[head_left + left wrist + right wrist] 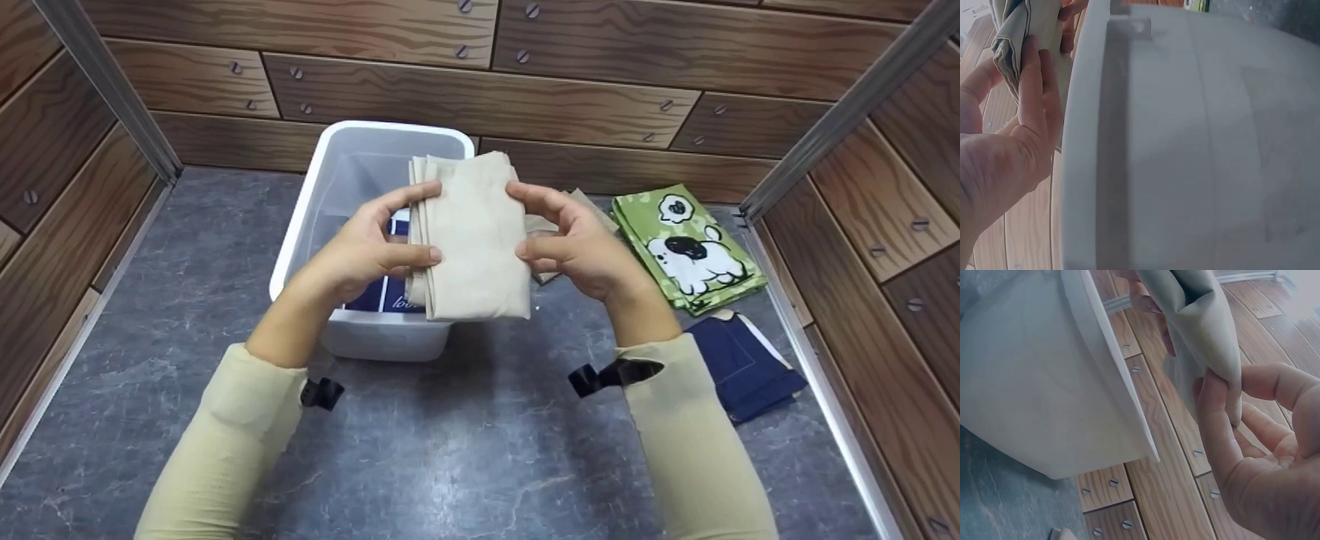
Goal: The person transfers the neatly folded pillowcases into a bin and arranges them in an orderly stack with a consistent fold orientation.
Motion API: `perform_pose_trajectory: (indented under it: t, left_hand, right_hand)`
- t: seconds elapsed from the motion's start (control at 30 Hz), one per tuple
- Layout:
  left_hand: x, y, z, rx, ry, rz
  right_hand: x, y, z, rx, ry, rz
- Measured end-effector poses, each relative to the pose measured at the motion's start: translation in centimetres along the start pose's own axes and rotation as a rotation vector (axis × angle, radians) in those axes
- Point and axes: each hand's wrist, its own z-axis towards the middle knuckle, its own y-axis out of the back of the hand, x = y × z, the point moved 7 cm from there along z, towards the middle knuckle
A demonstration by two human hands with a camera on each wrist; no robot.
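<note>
A folded beige cloth [476, 240] hangs in the air between both hands, over the right side of a white plastic bin [300, 225]. My left hand [356, 251] grips its left edge, where several fabric layers show. On the opposite edge, my right hand [574, 244] pinches the cloth between thumb and fingers. The right wrist view shows the beige cloth [1207, 332] bent into a rounded fold at the right fingertips. Inside the bin lies a dark blue item [367, 296] with white lettering, partly covered by the left hand and the cloth.
Right of the bin lies a folded green cloth [690, 251] with a cartoon dog print. A folded navy cloth [742, 367] sits nearer, by the right wall. Behind the right hand, a brownish cloth [596, 210] is partly hidden. Wood-patterned panels [480, 82] enclose the grey floor [465, 450].
</note>
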Motion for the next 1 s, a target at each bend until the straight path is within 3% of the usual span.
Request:
perform_pose_trajectory:
  t: [0.4,0.83,1.0]
  left_hand:
    - [-0.3,2.3,-0.5,-0.036,0.011,0.072]
    - [-0.7,4.5,-0.5,-0.03,0.002,0.104]
    - [-0.9,5.4,-0.6,-0.029,0.026,0.115]
  right_hand:
    - [-0.3,-1.6,2.0,-0.002,-0.047,-0.049]
    - [-0.4,-3.2,3.9,0.011,-0.087,-0.032]
    - [-0.2,-3.9,4.7,0.014,-0.094,-0.06]
